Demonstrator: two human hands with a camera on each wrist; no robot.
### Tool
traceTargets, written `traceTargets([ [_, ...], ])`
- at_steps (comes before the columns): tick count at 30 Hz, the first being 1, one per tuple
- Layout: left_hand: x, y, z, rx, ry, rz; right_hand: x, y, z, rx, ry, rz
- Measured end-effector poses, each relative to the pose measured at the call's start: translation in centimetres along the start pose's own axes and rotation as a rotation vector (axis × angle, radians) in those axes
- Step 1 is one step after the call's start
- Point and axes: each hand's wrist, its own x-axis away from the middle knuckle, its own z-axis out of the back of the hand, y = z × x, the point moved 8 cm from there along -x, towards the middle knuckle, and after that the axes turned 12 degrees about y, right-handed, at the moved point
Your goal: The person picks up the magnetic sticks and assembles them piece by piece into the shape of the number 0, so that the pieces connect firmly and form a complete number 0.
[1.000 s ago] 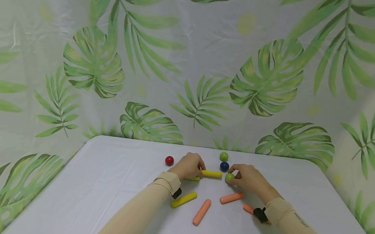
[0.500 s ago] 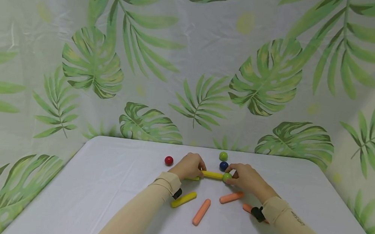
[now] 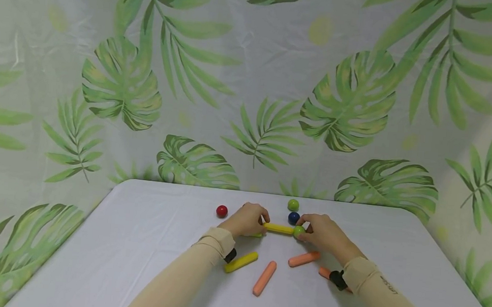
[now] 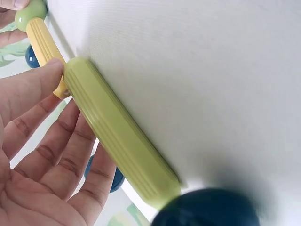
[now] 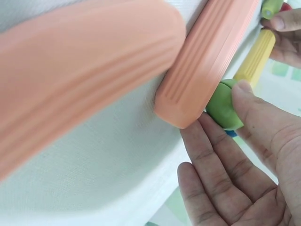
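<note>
My left hand (image 3: 249, 219) pinches the left end of a ribbed yellow stick (image 3: 279, 229). At the stick's right end, my right hand (image 3: 324, 234) holds a green ball (image 3: 298, 232) between thumb and fingers. Ball and stick touch; whether they are joined I cannot tell. Beside my left hand lies a yellow-green stick (image 4: 120, 132), mostly hidden by that hand in the head view. A dark blue ball (image 4: 207, 209) is near its lower end in the left wrist view. Another blue ball (image 3: 294, 218) sits just behind the held green one.
A red ball (image 3: 221, 211) lies left of my left hand, and a second green ball (image 3: 293, 205) near the far edge. Closer in are a yellow stick (image 3: 241, 262) and orange sticks (image 3: 264, 278), (image 3: 304, 259). One more orange stick (image 3: 324, 273) is partly under my right wrist.
My right hand has moved slightly left, bringing the green ball from just apart up against the yellow stick's right end. The left hand has kept its pinch nearly in place.
</note>
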Motion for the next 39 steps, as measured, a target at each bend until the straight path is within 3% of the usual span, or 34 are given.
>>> traceTargets([
  [10,0.9,-1.1,1.3,0.006,0.015,-0.019,0.0,0.2,0.0,-0.002,0.013,0.011],
  [17,1.4,-2.3,3.8,0.035,0.085,-0.031,0.1,0.3,0.0,-0.007,0.013,0.002],
  [24,1.8,-5.3,6.5,0.003,0.191,0.030,0.3,0.1,0.2,-0.007,0.010,0.002],
  [29,2.0,-7.9,7.6,-0.014,0.253,0.105,0.4,0.2,0.4,-0.001,0.010,0.003],
  [33,2.4,-9.5,7.8,-0.035,0.266,0.152,0.4,0.2,0.4,-0.002,0.015,-0.003],
  [39,2.7,-11.0,7.0,-0.031,0.235,0.209,0.4,0.2,0.3,0.002,0.019,0.010],
])
